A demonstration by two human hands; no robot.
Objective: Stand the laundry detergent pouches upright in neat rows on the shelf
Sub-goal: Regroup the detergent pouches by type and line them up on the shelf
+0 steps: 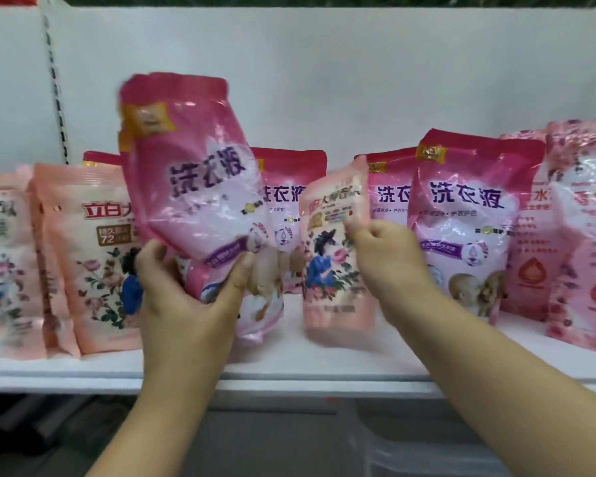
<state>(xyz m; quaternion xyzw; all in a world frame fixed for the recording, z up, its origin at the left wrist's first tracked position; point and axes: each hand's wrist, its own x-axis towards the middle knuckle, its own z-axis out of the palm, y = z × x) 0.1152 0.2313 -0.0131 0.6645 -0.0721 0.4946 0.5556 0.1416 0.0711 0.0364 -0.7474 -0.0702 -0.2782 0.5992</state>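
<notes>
On the shelf (289, 370), floral pouches (93, 256) stand left, detergent pouches (461, 218) right of centre, and between them both hands hold one pouch each.

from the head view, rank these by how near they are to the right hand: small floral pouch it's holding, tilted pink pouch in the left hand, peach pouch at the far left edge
1. Small floral pouch: pinched in the right hand, centre of the shelf.
2. Tilted pink pouch: left of centre, gripped by the left hand.
3. Peach pouch: far left edge of the shelf, farthest.
</notes>
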